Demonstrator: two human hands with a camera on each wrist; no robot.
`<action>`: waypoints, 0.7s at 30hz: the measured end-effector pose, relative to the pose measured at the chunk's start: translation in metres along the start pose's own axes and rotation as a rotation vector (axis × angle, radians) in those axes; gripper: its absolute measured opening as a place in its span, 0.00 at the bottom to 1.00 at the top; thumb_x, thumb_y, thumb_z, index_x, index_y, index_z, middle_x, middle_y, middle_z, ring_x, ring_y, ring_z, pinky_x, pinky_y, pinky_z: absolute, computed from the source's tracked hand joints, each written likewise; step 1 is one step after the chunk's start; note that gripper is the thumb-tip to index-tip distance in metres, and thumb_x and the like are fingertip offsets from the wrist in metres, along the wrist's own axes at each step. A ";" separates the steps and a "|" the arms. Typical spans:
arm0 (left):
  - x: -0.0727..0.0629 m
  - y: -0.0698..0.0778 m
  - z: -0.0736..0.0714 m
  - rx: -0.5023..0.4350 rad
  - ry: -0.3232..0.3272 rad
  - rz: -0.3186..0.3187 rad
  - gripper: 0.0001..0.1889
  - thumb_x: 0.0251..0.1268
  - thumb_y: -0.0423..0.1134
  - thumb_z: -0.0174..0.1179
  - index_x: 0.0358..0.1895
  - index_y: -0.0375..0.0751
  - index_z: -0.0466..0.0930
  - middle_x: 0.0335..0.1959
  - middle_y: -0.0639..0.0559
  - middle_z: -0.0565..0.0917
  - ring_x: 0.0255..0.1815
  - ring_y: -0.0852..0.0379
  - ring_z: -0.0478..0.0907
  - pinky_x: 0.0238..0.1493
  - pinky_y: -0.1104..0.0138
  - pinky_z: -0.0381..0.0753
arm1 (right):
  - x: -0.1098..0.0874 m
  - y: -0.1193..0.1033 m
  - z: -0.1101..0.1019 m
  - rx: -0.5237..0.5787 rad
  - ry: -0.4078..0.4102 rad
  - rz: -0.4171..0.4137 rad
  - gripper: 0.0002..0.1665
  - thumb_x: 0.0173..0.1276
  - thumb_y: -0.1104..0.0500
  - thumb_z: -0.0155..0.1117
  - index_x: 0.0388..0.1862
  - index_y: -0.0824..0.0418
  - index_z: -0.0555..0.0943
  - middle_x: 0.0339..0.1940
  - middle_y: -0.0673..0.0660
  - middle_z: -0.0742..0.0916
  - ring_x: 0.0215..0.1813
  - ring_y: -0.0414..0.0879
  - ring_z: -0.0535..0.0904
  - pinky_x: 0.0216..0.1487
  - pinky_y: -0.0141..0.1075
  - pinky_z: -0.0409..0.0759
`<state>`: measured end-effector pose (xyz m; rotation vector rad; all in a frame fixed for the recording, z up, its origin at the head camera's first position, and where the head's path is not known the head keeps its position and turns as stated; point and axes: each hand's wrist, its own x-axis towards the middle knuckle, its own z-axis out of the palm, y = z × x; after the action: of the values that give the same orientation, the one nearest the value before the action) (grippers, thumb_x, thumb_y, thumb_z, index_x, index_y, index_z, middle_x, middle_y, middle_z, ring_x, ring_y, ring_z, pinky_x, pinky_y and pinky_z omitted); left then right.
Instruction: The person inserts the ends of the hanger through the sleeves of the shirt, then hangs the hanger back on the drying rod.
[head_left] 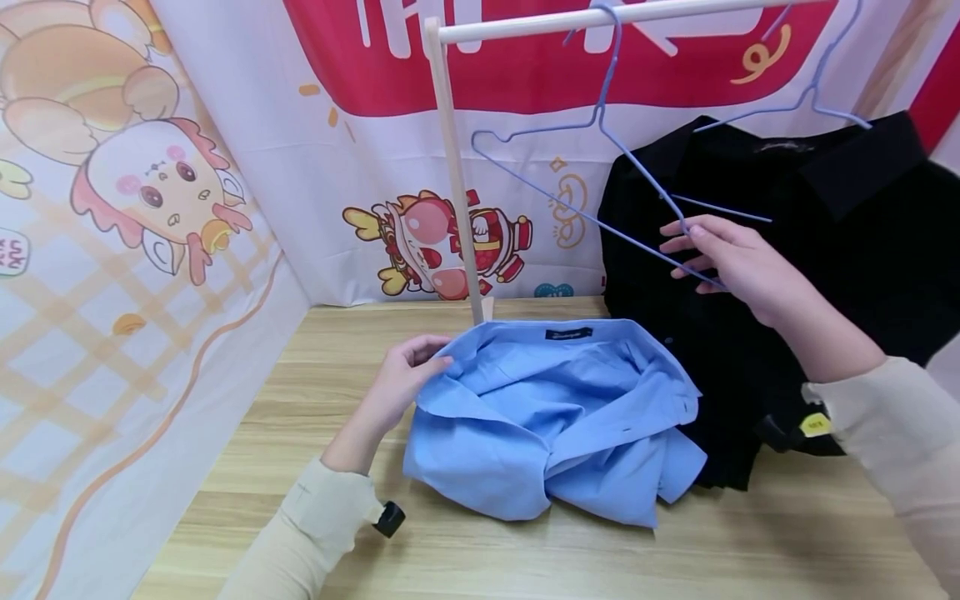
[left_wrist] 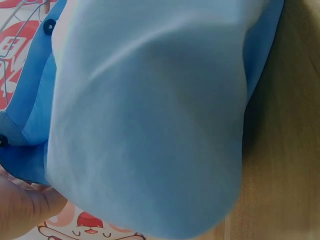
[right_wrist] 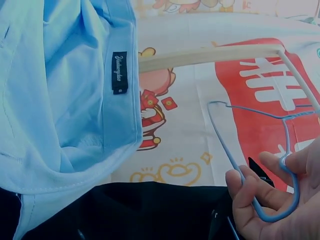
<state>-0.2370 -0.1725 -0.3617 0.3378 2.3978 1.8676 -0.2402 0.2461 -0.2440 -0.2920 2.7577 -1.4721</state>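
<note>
A light blue button shirt stands bunched on the wooden table, its collar opening upward and a black label inside the neck. At the left end of that collar, my left hand pinches the fabric between thumb and fingers. My right hand holds the right end of a blue wire hanger, fingers curled round the wire in the right wrist view. The hanger tilts, with its hook up at the rack's rail. In the left wrist view, blue cloth fills the middle and part of the left thumb shows.
A pale wooden rack rail crosses above, with its post behind the blue shirt. To the right, a black shirt hangs on a second wire hanger. Printed cloth covers the back and left side.
</note>
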 end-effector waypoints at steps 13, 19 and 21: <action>-0.001 -0.003 0.001 -0.003 -0.001 0.006 0.17 0.74 0.32 0.60 0.62 0.29 0.79 0.58 0.37 0.83 0.58 0.48 0.78 0.61 0.63 0.76 | -0.003 -0.002 0.005 0.033 0.102 -0.042 0.29 0.87 0.47 0.34 0.78 0.57 0.64 0.66 0.59 0.77 0.47 0.34 0.81 0.42 0.34 0.76; -0.002 -0.005 0.000 0.008 -0.003 -0.011 0.17 0.75 0.32 0.59 0.62 0.29 0.79 0.59 0.38 0.82 0.59 0.47 0.78 0.65 0.58 0.75 | -0.007 -0.003 0.004 0.049 0.139 -0.059 0.28 0.87 0.46 0.36 0.76 0.56 0.67 0.59 0.50 0.80 0.46 0.36 0.82 0.41 0.34 0.77; -0.002 -0.005 0.000 0.008 -0.003 -0.014 0.17 0.75 0.32 0.59 0.63 0.29 0.78 0.59 0.37 0.82 0.59 0.46 0.78 0.66 0.56 0.75 | -0.008 -0.002 0.004 0.055 0.142 -0.067 0.28 0.87 0.46 0.37 0.75 0.56 0.68 0.57 0.48 0.80 0.46 0.37 0.82 0.40 0.34 0.77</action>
<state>-0.2356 -0.1736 -0.3663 0.3236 2.3997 1.8507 -0.2318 0.2432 -0.2450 -0.2929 2.8361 -1.6437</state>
